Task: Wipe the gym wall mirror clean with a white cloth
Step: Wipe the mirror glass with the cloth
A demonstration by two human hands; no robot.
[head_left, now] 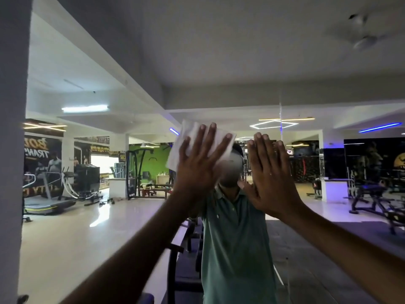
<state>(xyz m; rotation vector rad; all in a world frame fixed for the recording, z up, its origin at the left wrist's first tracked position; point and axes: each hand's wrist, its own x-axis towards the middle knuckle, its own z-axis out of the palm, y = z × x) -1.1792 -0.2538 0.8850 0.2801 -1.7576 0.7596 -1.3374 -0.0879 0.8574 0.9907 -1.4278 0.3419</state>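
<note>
- Gym room shows in the big wall mirror, with a treadmill far to its left side.
- Left hand is flat on the mirror, fingers spread wide open, pressing the white cloth against the glass.
- Right hand is flat on the mirror just beside the cloth, fingers straight and open, holding nothing.
- Person's green shirt shows in the mirror below both hands.

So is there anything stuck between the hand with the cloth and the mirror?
Only the white cloth itself. The left hand presses it flat against the mirror with fingers spread, and nothing else shows between them. The right hand lies flat on the glass beside it, bare, off to the side.
</note>
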